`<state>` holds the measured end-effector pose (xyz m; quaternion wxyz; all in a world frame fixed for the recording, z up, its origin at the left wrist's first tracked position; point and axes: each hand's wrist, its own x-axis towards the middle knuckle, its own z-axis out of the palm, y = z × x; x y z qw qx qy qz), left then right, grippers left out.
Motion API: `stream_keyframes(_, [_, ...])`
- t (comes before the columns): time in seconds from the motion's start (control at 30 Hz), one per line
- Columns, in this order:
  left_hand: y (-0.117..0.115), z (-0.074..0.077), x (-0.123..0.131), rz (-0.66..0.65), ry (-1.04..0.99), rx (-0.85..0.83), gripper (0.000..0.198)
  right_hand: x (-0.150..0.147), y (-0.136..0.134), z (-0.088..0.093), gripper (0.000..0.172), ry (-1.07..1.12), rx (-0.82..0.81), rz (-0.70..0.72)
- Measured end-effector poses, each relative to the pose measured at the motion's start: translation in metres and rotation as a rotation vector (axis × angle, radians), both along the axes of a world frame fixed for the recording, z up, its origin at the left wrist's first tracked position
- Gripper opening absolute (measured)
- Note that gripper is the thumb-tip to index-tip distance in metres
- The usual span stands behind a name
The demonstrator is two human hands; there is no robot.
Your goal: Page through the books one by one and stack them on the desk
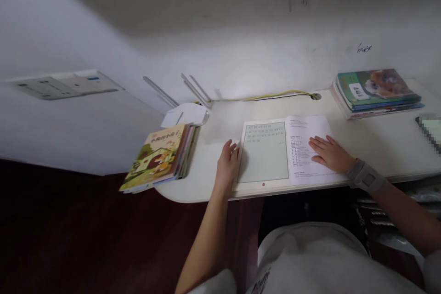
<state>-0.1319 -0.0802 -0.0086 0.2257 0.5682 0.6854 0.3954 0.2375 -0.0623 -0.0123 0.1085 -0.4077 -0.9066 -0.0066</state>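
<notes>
An open book [265, 161] lies near the front edge of the white desk. Its left page has a green-grey panel with a few lines of print, and its right page [303, 165] is white with printed text. My left hand [227, 163] rests on its side along the book's left edge, fingers slightly bent and apart. Whether the fingertips touch the page edge is hard to tell. Spread flat on the right page is my right hand [330, 154], with a grey band on the wrist.
A stack of picture books [155, 154] overhangs the desk's left end, in front of a white router [186, 114] with upright antennas. More books [375, 89] are piled at the back right. A yellow cable [275, 95] runs along the wall into a desk hole [316, 97].
</notes>
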Motion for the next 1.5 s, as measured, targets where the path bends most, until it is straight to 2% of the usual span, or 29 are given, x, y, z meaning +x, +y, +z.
stream_keyframes(0.1, [0.001,-0.001,-0.002,0.009,-0.09,-0.026,0.055,0.001,-0.001,-0.001,0.048,0.002,0.007,0.001])
stream_keyframes(0.17, [0.002,-0.004,-0.007,-0.026,-0.043,-0.029,0.061,0.0,-0.001,-0.001,0.048,-0.003,0.009,0.001])
stream_keyframes(0.3, [0.002,-0.01,-0.012,-0.11,0.261,-0.018,0.065,0.007,-0.001,0.001,0.048,-0.016,0.009,-0.003])
stream_keyframes(0.47, [-0.001,-0.005,-0.001,-0.156,0.598,0.031,0.048,0.033,0.002,0.0,0.05,-0.051,-0.014,-0.028])
stream_keyframes(0.6, [-0.007,-0.002,0.007,-0.172,0.724,0.048,0.039,0.048,0.004,-0.001,0.051,-0.053,-0.052,-0.032])
stream_keyframes(0.67, [-0.009,-0.001,0.007,-0.187,0.667,0.029,0.038,0.049,0.005,-0.001,0.052,-0.045,-0.065,-0.033])
stream_keyframes(0.73, [-0.008,0.002,0.009,-0.2,0.503,0.004,0.037,0.048,0.005,-0.002,0.052,-0.038,-0.073,-0.031])
stream_keyframes(0.8, [-0.003,0.007,0.014,-0.144,0.216,-0.021,0.035,0.045,0.004,-0.004,0.052,-0.036,-0.077,-0.023])
stream_keyframes(0.87, [0.005,0.015,0.021,-0.048,-0.179,-0.075,0.032,0.042,0.003,-0.004,0.053,-0.036,-0.078,-0.014])
stream_keyframes(0.97, [0.023,0.033,0.027,0.056,-0.728,-0.237,0.024,0.039,0.002,-0.004,0.053,-0.04,-0.073,-0.014])
stream_keyframes(1.07, [0.043,0.053,0.026,0.092,-0.967,-0.457,0.008,0.037,0.002,-0.002,0.052,-0.048,-0.061,-0.018])
stream_keyframes(1.13, [0.053,0.064,0.024,0.059,-0.989,-0.519,0.004,0.037,0.001,0.0,0.052,-0.05,-0.051,-0.019])
stream_keyframes(1.2, [0.058,0.07,0.025,-0.035,-0.983,-0.467,0.01,0.036,0.001,0.0,0.052,-0.05,-0.042,-0.019])
stream_keyframes(1.27, [0.059,0.069,0.03,-0.163,-0.958,-0.396,0.018,0.036,0.001,0.0,0.052,-0.048,-0.036,-0.02])
stream_keyframes(1.33, [0.055,0.06,0.037,-0.261,-0.846,-0.353,0.021,0.036,0.001,-0.002,0.052,-0.046,-0.031,-0.019])
stream_keyframes(1.4, [0.048,0.044,0.043,-0.318,-0.606,-0.296,0.022,0.036,0.001,-0.002,0.052,-0.045,-0.025,-0.019])
stream_keyframes(1.5, [0.036,0.018,0.043,-0.356,-0.277,-0.213,0.039,0.035,0.001,0.0,0.051,-0.051,-0.019,-0.021])
